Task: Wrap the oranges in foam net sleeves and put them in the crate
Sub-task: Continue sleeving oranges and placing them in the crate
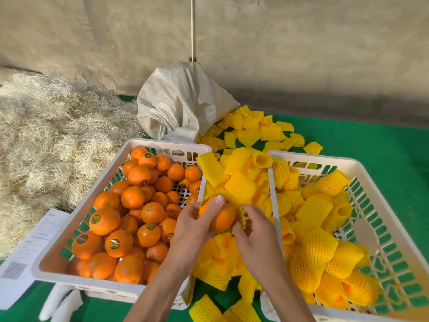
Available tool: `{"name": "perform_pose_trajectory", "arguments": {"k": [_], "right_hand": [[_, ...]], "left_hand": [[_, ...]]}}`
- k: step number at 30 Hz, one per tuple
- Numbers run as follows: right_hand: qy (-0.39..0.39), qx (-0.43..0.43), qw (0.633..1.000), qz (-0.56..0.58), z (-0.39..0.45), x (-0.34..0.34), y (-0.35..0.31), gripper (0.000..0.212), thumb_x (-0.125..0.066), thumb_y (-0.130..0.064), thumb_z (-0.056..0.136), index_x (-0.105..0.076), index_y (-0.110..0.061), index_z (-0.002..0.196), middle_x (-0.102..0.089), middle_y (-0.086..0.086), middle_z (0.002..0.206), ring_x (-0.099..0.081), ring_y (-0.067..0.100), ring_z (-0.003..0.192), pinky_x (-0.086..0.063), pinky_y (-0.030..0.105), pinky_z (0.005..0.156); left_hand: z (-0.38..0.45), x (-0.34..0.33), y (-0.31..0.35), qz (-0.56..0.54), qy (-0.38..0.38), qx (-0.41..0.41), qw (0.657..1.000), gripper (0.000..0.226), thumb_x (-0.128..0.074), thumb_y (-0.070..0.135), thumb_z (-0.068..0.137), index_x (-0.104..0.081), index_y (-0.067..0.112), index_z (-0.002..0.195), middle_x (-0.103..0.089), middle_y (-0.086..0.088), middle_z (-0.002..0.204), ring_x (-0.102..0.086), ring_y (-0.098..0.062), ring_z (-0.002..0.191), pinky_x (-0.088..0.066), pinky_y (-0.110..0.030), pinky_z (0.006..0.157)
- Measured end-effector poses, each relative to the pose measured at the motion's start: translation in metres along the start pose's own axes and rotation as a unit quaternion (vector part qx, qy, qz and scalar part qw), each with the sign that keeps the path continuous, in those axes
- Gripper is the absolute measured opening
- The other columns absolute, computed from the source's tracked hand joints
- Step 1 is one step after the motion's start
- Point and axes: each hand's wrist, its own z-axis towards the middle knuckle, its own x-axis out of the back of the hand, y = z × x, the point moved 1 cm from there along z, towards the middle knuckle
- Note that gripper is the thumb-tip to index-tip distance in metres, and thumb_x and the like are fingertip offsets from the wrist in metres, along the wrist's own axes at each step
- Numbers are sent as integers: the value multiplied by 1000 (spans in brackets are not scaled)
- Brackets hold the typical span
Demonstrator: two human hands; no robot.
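Both hands point(222, 225) gripping orange point(218, 216), sleeve point(241, 217) half on.

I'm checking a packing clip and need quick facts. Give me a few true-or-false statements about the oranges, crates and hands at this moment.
1. Both hands hold one orange. True.
2. The left crate holds wrapped oranges. False: its oranges are bare.
3. The right crate holds oranges in yellow foam sleeves. True.
4. The held orange is fully sleeved. False: the sleeve covers only its far side.
5. Loose sleeves lie between the crates. True.
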Motion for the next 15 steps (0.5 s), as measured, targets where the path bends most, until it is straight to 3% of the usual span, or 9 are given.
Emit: {"name": "perform_pose_trajectory", "arguments": {"k": [4,5,7,10,12,15], "right_hand": [[42,34,998,8,-2,3,-10,25,-58,-24,102,-64,-22,126,-63,-9,117,-64,8,103,-59,29,83],[47,36,998,33,-4,2,-13,22,-59,-23,102,-65,-21,123,-63,-7,116,-68,8,96,-60,25,77],[60,42,994,87,-7,2,-18,16,-61,-21,100,-66,-19,115,-62,-7,111,-72,5,82,-56,16,66],[102,82,989,64,-10,-1,-27,11,-63,-21,99,-65,-21,110,-58,-12,105,-71,8,79,-54,14,63],[132,114,984,45,-12,-3,-30,11,-67,-19,97,-66,-20,107,-58,-11,102,-67,10,83,-54,15,66],[180,127,975,17,-10,1,-29,15,-64,-21,95,-64,-21,110,-56,-8,104,-60,9,91,-47,9,71]], "left_hand": [[2,-2,-3,77,79,-36,993,80,-84,78,57,-62,25,114,-76,8,96,-77,-18,87,-62,-34,64],[3,-3,-3,92,106,-49,989,80,-83,80,56,-62,26,111,-75,9,93,-76,-14,83,-62,-34,64],[5,-7,-2,110,155,-88,978,77,-82,81,56,-59,26,105,-72,14,86,-69,-2,72,-56,-22,58],[9,-16,-2,120,195,-112,967,73,-78,81,62,-55,24,101,-60,10,75,-55,2,58,-45,-16,52],[11,-18,0,93,158,-75,980,73,-71,86,66,-55,26,106,-63,12,78,-59,3,62,-49,-19,56],[13,-17,0,35,7,-34,999,63,-69,79,77,-62,39,125,-74,4,117,-73,-13,105,-62,-39,90]]}}
